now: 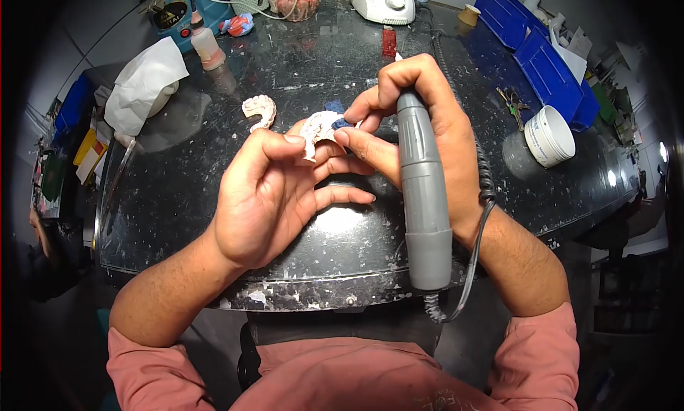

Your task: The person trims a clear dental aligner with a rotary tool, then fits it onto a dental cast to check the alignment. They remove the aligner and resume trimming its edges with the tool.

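Hands holding a cast (319,130)

Left hand (263,197) pinches it, lower fingers spread. Right hand (454,136), fingertips nearly closed, pinches a blue piece (340,124) at the cast and holds a handpiece (422,190). Another model (261,110) lies beyond the left thumb.

- The centre is brightly lit.
- Strong glare is reflected by the black tabletop (343,229).
- Straight lines are bowed near the edges.
- The corners are lost in darkness.

L grip (267,201) upturned & loosely curled, R grip (454,144) pinched nr it, both forearms (174,286) angled in.
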Demonstrator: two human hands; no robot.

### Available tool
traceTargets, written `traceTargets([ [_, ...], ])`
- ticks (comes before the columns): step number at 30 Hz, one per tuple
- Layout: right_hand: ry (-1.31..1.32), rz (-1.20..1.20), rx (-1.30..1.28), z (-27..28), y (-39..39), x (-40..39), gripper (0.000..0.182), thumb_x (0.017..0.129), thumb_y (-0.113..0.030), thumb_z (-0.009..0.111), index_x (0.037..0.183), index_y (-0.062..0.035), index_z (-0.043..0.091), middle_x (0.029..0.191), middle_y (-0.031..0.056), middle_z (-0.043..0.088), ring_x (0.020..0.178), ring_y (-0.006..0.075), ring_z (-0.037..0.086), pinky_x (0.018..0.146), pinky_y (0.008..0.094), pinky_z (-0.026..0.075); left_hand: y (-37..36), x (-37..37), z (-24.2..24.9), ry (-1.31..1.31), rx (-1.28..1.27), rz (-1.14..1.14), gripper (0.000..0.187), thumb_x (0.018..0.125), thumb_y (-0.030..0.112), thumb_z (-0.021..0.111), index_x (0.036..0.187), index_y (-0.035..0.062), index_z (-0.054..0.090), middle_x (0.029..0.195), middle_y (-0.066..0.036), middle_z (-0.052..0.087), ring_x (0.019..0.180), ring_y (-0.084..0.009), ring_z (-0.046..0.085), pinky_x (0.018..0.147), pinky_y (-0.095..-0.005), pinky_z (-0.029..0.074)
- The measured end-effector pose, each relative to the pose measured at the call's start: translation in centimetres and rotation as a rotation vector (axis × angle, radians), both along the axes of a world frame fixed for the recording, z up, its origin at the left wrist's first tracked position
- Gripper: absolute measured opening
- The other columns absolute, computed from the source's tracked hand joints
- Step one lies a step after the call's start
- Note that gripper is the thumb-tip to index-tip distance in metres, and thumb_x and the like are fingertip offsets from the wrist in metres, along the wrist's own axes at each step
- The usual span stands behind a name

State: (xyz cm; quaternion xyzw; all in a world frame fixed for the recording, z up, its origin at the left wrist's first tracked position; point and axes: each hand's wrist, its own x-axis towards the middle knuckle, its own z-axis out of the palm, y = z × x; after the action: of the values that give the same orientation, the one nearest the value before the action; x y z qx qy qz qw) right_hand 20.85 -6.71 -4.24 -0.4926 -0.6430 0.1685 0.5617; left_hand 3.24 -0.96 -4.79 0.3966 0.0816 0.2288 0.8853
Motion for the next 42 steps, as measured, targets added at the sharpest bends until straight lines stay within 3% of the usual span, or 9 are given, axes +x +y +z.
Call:
traceTargets([
  [8,0.284,0.094,-0.100,0.5,-0.2,-0.2,0.033,0.082,-0.001,0.071,0.095,-0.0094,0.042,0.087,0.0069,0.064,0.068,0.0069,0.062,0.057,0.0222,0.054,0.7,-0.1,-0.3,0.031,-0.022,-0.066,0.057,0.091,0.035,0.026,0.124,-0.0051,0.050,0.117,-0.020,0.060,0.108,-0.0295,0.056,0.097,-0.0467,0.044],
  [11,0.564,0.239,-0.193,1.5,-0.7,0.0,0.045,0.079,0.007,0.070,0.101,-0.0115,0.036,0.092,0.0139,0.065,0.078,0.0114,0.061,0.074,0.0241,0.052,0.8,-0.2,-0.1,0.021,-0.023,-0.085,0.059,0.091,0.037,0.027,0.122,-0.0062,0.052,0.113,-0.022,0.061,0.105,-0.0309,0.058,0.097,-0.0457,0.044],
  [21,0.414,0.297,-0.020,1.4,-1.1,-1.1,0.046,0.079,0.009,0.069,0.100,-0.0115,0.033,0.087,0.0131,0.063,0.082,0.0141,0.062,0.064,0.0237,0.052,0.0,0.1,0.3,0.053,-0.065,-0.119,0.066,0.091,0.047,0.030,0.120,-0.0056,0.055,0.113,-0.021,0.061,0.107,-0.0302,0.059,0.097,-0.0448,0.044],
  [26,0.477,0.270,-0.078,1.4,-1.4,-1.8,0.037,0.081,0.003,0.069,0.099,-0.0100,0.039,0.086,0.0050,0.060,0.082,0.0079,0.061,0.069,0.0216,0.052,-1.0,0.2,0.3,0.025,-0.002,-0.064,0.053,0.090,0.035,0.041,0.123,-0.0053,0.051,0.118,-0.018,0.058,0.107,-0.0278,0.058,0.098,-0.0461,0.043],
  [29,0.479,0.229,-0.113,1.0,-1.0,-1.9,0.043,0.082,0.003,0.071,0.099,-0.0110,0.034,0.088,0.0106,0.063,0.066,0.0068,0.058,0.048,0.0161,0.044,-0.8,0.2,0.1,0.049,0.026,-0.060,0.046,0.090,0.024,0.041,0.123,-0.0057,0.050,0.116,-0.019,0.058,0.107,-0.0290,0.058,0.099,-0.0471,0.043],
  [34,0.216,0.202,0.076,-0.3,0.2,-1.2,0.042,0.081,0.002,0.071,0.100,-0.0104,0.036,0.086,0.0096,0.062,0.070,0.0078,0.057,0.056,0.0193,0.048,-0.3,0.0,-0.3,0.021,0.013,-0.125,0.047,0.089,0.022,0.036,0.122,-0.0085,0.050,0.113,-0.023,0.060,0.105,-0.0318,0.059,0.099,-0.0461,0.043],
  [39,0.417,0.111,-0.144,1.3,-0.7,-0.8,0.039,0.083,0.003,0.069,0.100,-0.0099,0.037,0.088,0.0097,0.063,0.080,0.0108,0.059,0.069,0.0242,0.050,0.2,-0.1,-0.5,-0.008,0.022,-0.178,0.054,0.089,0.027,0.032,0.123,-0.0114,0.049,0.116,-0.026,0.059,0.105,-0.0340,0.059,0.099,-0.0442,0.043],
  [41,0.329,0.052,-0.009,0.6,0.5,0.9,0.035,0.085,0.002,0.067,0.101,-0.0096,0.038,0.093,0.0107,0.068,0.091,0.0141,0.061,0.086,0.0290,0.048,0.4,-0.2,-0.5,-0.042,0.005,-0.197,0.056,0.088,0.028,0.031,0.124,-0.0123,0.048,0.117,-0.027,0.059,0.106,-0.0345,0.059,0.099,-0.0439,0.043],
  [42,0.341,0.011,0.039,0.6,1.0,1.9,0.033,0.084,0.001,0.069,0.098,-0.0093,0.041,0.088,0.0063,0.065,0.084,0.0104,0.059,0.079,0.0254,0.046,0.5,-0.2,-0.2,0.010,-0.029,-0.164,0.060,0.086,0.031,0.032,0.126,-0.0122,0.046,0.115,-0.028,0.059,0.104,-0.0352,0.059,0.100,-0.0448,0.042],
])
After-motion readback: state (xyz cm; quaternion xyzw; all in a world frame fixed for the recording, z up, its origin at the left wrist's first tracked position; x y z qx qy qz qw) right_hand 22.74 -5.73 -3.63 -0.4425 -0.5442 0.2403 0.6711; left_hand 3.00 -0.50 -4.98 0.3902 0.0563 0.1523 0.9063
